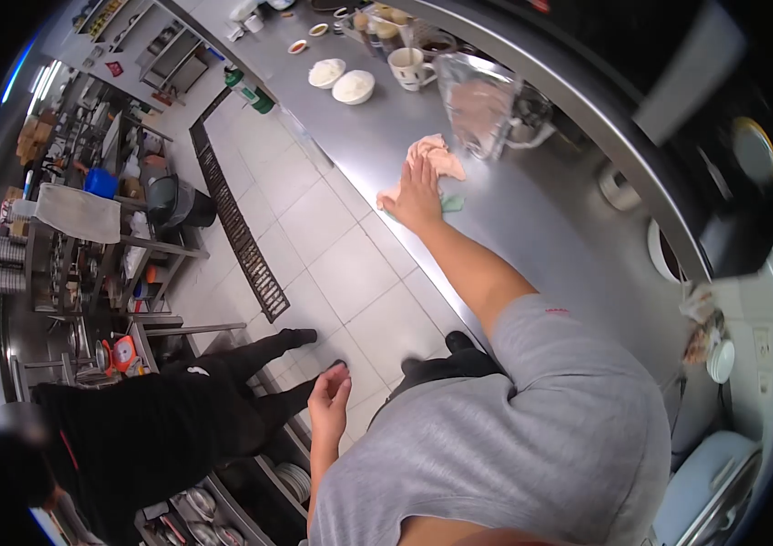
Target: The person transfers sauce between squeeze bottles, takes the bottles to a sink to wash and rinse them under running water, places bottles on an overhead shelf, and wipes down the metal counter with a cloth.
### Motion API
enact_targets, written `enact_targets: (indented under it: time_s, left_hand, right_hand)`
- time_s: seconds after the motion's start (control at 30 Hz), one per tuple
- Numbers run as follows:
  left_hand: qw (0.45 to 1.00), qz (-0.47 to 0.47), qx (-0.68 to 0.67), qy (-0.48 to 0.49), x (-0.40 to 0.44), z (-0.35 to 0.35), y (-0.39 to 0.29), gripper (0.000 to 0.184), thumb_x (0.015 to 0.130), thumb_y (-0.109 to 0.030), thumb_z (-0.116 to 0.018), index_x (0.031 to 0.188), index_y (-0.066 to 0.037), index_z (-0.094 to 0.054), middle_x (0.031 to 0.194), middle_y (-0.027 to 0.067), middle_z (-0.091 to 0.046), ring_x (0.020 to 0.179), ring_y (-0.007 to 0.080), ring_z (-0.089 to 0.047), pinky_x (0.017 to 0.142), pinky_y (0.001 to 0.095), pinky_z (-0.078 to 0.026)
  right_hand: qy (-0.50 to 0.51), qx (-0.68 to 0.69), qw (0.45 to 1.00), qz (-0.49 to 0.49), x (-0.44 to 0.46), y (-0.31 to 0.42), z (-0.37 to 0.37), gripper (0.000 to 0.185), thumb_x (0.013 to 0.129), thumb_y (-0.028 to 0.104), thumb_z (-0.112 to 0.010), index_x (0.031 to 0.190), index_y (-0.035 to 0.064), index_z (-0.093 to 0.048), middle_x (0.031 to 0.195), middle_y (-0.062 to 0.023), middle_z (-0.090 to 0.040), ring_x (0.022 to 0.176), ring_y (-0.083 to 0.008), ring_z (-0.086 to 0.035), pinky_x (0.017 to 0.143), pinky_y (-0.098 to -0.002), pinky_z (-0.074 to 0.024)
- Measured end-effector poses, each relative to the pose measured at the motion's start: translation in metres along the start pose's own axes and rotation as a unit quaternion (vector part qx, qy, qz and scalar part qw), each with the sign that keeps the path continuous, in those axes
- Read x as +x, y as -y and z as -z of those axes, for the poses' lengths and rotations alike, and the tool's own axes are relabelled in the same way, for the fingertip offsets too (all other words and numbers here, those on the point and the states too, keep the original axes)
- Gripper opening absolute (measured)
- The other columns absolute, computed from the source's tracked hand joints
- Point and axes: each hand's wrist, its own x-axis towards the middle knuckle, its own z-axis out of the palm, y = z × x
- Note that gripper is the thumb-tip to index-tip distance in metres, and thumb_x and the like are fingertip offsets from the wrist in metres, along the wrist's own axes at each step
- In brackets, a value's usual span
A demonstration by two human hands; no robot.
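Note:
My right hand [418, 196] lies flat on a pink cloth [441, 156] on the steel counter [532, 214], fingers stretched out and thumb apart. A bit of green cloth [452, 203] shows beside the palm. My left hand [330, 396] hangs in the air over the floor, its fingers loosely curled and nothing visible in them. Beyond the pink cloth stands a clear plastic bag [480, 105] with pinkish-brown contents. A white mug [411, 69] and two bowls of white food [353, 86] [325, 73] are farther along the counter.
To the left, a person in black [141, 437] is near the steel shelving. A floor drain grate [236, 209] runs along the tiles. A green cylinder [248, 90] stands by the counter's far side, and a dark bin [177, 202] is at the left. Bottles [386, 35] line the counter's back.

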Motion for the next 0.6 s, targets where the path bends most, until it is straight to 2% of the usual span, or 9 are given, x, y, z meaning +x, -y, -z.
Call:
enact_targets:
  time_s: [0.1,0.3,0.4,0.5,0.6]
  left_hand:
    - [0.999,0.041,-0.001,-0.016,0.031,0.029,0.013,0.028,0.089,-0.005,-0.061,0.117,0.001,-0.057,0.107,0.012,-0.065,0.102,0.0169,-0.061,0.09,0.0281,-0.047]
    - [0.995,0.09,-0.03,0.022,0.155,0.076,0.018,0.029,0.088,-0.005,-0.062,0.116,0.001,-0.057,0.103,0.011,-0.065,0.098,0.0157,-0.061,0.088,0.0274,-0.048]
    - [0.995,0.055,0.005,0.085,0.258,0.093,0.001,0.029,0.089,-0.006,-0.061,0.117,0.001,-0.057,0.104,0.0108,-0.065,0.098,0.0158,-0.06,0.088,0.0276,-0.048]
    - [0.995,0.002,-0.015,0.096,0.346,0.108,-0.039,0.029,0.09,-0.009,-0.06,0.117,0.0,-0.057,0.106,0.0109,-0.065,0.099,0.0155,-0.06,0.087,0.0275,-0.047]
    - [0.993,-0.006,-0.014,0.113,0.408,0.128,-0.068,0.029,0.091,-0.009,-0.06,0.118,0.001,-0.056,0.107,0.0112,-0.064,0.101,0.0159,-0.059,0.09,0.0277,-0.046]
  right_hand:
    - [0.0,0.006,1.0,0.021,0.067,0.019,-0.033,0.086,0.073,0.047,-0.066,0.134,-0.0064,-0.038,0.143,-0.0261,-0.031,0.137,-0.0388,-0.022,0.114,-0.0446,-0.0143]
    - [0.083,0.057,0.976,0.195,0.146,0.072,-0.101,0.084,0.07,0.044,-0.069,0.134,-0.0021,-0.04,0.141,-0.021,-0.035,0.136,-0.0344,-0.026,0.113,-0.0432,-0.0191]
    - [0.037,0.049,0.981,0.184,0.202,0.096,-0.136,0.082,0.067,0.039,-0.072,0.132,-0.0006,-0.042,0.139,-0.0207,-0.037,0.134,-0.034,-0.028,0.112,-0.0435,-0.0208]
    - [0.061,0.053,0.982,0.169,0.263,0.122,-0.164,0.082,0.066,0.036,-0.07,0.133,-0.0018,-0.042,0.14,-0.0241,-0.036,0.135,-0.036,-0.028,0.112,-0.0432,-0.0213]
    - [0.052,0.055,0.978,0.195,0.323,0.145,-0.2,0.078,0.066,0.03,-0.07,0.133,0.0003,-0.043,0.14,-0.0223,-0.037,0.135,-0.0351,-0.027,0.112,-0.0427,-0.0223]
